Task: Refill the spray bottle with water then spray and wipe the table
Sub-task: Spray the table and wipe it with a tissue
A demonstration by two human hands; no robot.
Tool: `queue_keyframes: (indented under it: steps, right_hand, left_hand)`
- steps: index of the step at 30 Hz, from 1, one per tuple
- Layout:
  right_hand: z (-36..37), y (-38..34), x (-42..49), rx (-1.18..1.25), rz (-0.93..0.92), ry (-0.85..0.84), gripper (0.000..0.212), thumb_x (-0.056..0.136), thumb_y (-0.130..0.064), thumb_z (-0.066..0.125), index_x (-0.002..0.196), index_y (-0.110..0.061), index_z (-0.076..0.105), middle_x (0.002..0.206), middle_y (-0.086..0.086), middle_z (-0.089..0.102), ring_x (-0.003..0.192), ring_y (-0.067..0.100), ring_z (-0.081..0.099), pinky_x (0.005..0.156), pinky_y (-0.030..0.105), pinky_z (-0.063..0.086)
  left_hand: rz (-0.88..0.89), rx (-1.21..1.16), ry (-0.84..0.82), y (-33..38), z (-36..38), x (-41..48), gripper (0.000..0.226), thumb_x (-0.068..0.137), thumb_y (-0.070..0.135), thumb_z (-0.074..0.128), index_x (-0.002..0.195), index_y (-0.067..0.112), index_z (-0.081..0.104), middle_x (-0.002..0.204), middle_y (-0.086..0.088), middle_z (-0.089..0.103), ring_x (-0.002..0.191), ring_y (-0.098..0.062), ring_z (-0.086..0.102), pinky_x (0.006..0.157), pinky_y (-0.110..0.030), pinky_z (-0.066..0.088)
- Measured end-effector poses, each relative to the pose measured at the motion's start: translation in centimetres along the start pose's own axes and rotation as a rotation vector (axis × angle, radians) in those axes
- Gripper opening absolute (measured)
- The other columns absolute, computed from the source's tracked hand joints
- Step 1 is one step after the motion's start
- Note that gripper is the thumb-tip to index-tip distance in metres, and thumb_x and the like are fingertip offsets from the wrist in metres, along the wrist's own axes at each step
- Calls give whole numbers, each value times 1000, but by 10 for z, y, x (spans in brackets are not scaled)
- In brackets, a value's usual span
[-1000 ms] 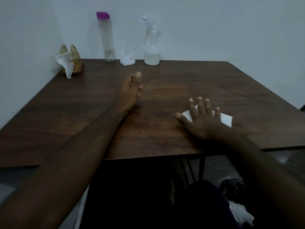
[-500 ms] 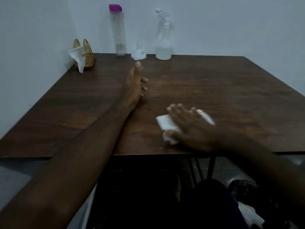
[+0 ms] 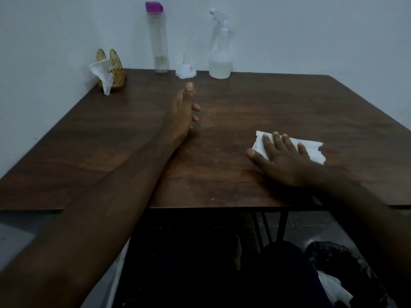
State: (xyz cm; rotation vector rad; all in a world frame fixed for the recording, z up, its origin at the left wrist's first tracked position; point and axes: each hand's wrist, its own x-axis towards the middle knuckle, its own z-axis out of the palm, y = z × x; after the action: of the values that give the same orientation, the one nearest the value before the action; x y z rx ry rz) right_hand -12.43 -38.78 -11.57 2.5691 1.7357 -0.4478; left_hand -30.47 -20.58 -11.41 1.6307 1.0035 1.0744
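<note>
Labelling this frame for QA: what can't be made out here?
Head view only, dim light.
Tissue: middle hidden under the right hand pressing it flat.
Left hand: edge-on, palm and most fingers hidden.
Tall bottle: water level unreadable, too dim.
White funnel: label too small to read.
Under the table: too dark.

Dark wood-grain worktop [image 3: 266, 103], set in a wall corner. Far edge, left to right: gold napkin holder [image 3: 115, 63] with tissue [image 3: 102, 74], tall purple-capped bottle [image 3: 158, 41], white funnel [image 3: 185, 71], spray bottle [image 3: 220, 58]. Front right: white paper towel [image 3: 313, 151], flat under right hand [image 3: 287, 161], fingers straight.
</note>
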Motion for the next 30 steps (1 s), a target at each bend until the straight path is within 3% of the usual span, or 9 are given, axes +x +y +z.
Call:
queue_keyframes:
  steps: [3,9,12,16,18,22,24,27,30]
  right_hand:
    - [2,-28,-8,-51,-112,-52,110,69,-84,1,157,-19,-11,165,5,-16,151,21,-17,121,50,-7]
    - [27,-74,-81,-146,-703,-118,95,82,-80,13,156,-27,-15,160,-10,-25,147,5,-26,120,35,-16]
    - [9,-46,-56,-166,-593,-190,87,81,-74,6,155,-32,-15,157,-15,-24,145,1,-23,122,34,-11]
    - [1,-25,-17,-114,-265,-81,104,66,-81,-6,156,-30,-11,164,-6,-17,149,9,-18,122,40,-7]
    - [12,-45,-28,-117,-349,-84,107,65,-84,-5,157,-29,-11,165,-3,-17,150,14,-17,122,43,-7]
    - [20,-65,-49,-148,-659,-137,84,83,-76,3,155,-35,-11,160,-13,-20,147,6,-22,120,35,-13]
    - [8,-43,-14,-173,-578,-113,74,92,-66,8,156,-33,-8,163,-8,-15,150,9,-15,122,37,-7]
    - [-14,-16,45,-180,-210,-39,72,96,-63,9,157,-29,-6,166,4,-10,152,21,-10,123,48,0]
    - [-8,-44,50,-192,-228,-60,79,92,-71,7,157,-29,-7,165,5,-15,152,25,-14,121,51,-3]
  left_hand:
    - [4,-13,-4,1,1,0,50,88,72,23,103,36,53,93,-2,65,68,-12,58,53,-28,45]
    - [-5,-39,-16,0,0,-1,57,87,72,23,111,29,53,92,-3,64,66,-12,57,51,-28,44]
    - [-10,-43,-34,2,-1,-3,58,86,73,23,110,30,52,92,-3,63,65,-12,57,50,-28,44]
    - [-7,-30,-53,1,0,-4,58,88,72,21,113,29,51,93,-3,63,67,-12,57,52,-27,45]
    - [-4,-48,-49,2,1,-3,58,86,72,22,110,28,52,91,-3,62,65,-12,56,49,-26,44]
    - [-11,-73,-17,0,1,-2,53,84,73,24,102,32,53,89,-3,62,67,-13,56,50,-27,43]
    - [-4,-83,37,-1,0,2,51,87,71,23,100,32,54,88,-1,62,70,-12,56,53,-26,44]
    - [-18,-72,111,-4,1,6,52,89,71,23,100,30,54,86,0,62,74,-11,58,62,-30,48]
    - [-65,-33,156,-4,3,15,58,82,80,21,87,31,52,85,1,64,82,-17,62,84,-43,54]
